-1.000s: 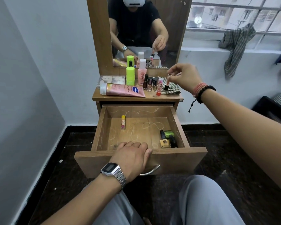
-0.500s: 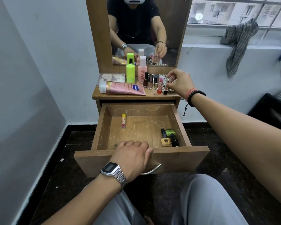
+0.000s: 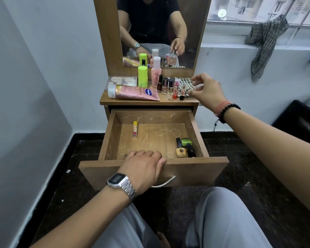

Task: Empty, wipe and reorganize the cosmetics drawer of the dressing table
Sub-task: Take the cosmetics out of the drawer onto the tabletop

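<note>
The wooden drawer (image 3: 217,166) is pulled out. Inside lie a yellow-capped lip balm (image 3: 134,129) at the back left and, at the front right, a yellow nail polish bottle (image 3: 180,150), a green one (image 3: 186,141) and a black one (image 3: 191,151). My left hand (image 3: 143,170) rests curled over the drawer's front edge. My right hand (image 3: 207,90) hovers above the right of the tabletop with its fingers apart and nothing in them, just right of a small black-based lipstick (image 3: 182,92) standing against the checked cloth (image 3: 186,82).
On the tabletop (image 3: 166,102) stand a pink tube (image 3: 132,92), a green stick (image 3: 142,76), a pink bottle (image 3: 156,72), several nail polish bottles (image 3: 165,85) and a pink lip balm (image 3: 176,88). A mirror stands behind. A checked towel (image 3: 265,43) hangs on the sill.
My right hand lowered a small lipstick onto the tabletop beside the pink lip balm, let it go and drew back a little to the right. The left hand has not moved.
</note>
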